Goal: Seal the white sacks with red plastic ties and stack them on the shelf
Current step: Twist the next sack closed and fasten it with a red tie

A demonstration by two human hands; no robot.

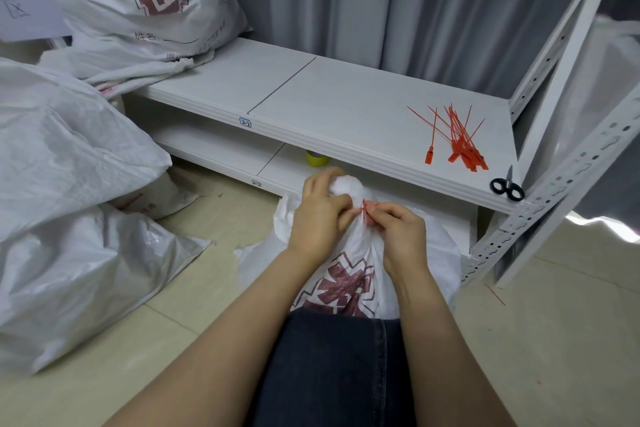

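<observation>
Hands (320,218), tie (365,210), sack neck (347,188) below shelf edge (381,167)

printed white sack (349,274) near centre, before shelf (329,97), neck bunched, red tie (365,210) at neck. loose red ties (460,142) heaped on shelf right. second printed sack (149,0) on shelf far left.

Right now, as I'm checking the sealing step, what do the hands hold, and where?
The left hand grips the white sack at its bunched neck; the right hand pinches the red tie at that neck.
</observation>
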